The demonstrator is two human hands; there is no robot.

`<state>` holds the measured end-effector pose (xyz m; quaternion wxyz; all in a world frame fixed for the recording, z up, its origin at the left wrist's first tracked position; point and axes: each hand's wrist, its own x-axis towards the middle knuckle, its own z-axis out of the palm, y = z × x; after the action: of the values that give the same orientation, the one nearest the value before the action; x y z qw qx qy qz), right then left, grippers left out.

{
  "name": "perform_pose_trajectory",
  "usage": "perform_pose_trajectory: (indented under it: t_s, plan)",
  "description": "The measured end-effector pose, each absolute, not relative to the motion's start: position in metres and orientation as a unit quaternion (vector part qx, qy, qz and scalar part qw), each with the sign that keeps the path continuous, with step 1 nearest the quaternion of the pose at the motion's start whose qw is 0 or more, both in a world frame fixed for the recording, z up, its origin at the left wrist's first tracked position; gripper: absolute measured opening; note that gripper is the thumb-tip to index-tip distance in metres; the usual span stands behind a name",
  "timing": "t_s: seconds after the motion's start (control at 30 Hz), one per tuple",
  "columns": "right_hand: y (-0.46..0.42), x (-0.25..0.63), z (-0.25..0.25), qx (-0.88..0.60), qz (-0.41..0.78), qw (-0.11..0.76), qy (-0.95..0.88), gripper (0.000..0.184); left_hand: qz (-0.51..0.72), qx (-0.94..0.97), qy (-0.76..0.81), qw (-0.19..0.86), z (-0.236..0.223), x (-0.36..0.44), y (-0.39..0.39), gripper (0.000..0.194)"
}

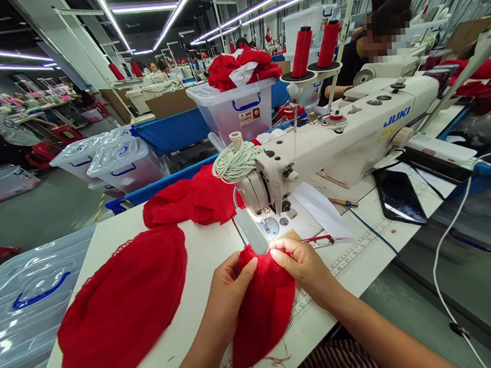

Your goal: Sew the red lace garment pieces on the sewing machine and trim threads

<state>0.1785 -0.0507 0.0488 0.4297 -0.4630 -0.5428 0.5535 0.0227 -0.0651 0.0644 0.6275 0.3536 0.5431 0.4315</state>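
A small piece of red fabric (263,306) lies on the white table (208,257) just in front of the sewing machine (341,135), hanging over the near edge. My left hand (230,289) pinches its upper left edge. My right hand (301,263) pinches its upper right edge, close to the presser foot (268,227). Both hands have fingers closed on the cloth.
A large red fabric pile (124,305) lies at the left, another red piece (192,200) behind it. A phone (398,195) and small red scissors (320,239) lie right of the machine. Clear plastic bins (116,160) and a co-worker (370,45) are beyond.
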Motion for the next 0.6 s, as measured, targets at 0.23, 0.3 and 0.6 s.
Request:
perform_pose_trajectory:
  t_s: [0.23, 0.3, 0.6]
  plan:
    - [-0.05, 0.176, 0.048, -0.472, 0.557, 0.46, -0.505, 0.028, 0.423, 0.363, 0.537, 0.633, 0.063, 0.021, -0.065, 0.03]
    - [-0.05, 0.177, 0.044, -0.465, 0.566, 0.471, -0.491, 0.027, 0.428, 0.352, 0.539, 0.634, 0.062, 0.021, -0.063, 0.032]
    - [-0.048, 0.182, 0.037, -0.472, 0.585, 0.526, -0.397, 0.031, 0.354, 0.346, 0.521, 0.695, 0.078, -0.004, -0.058, 0.043]
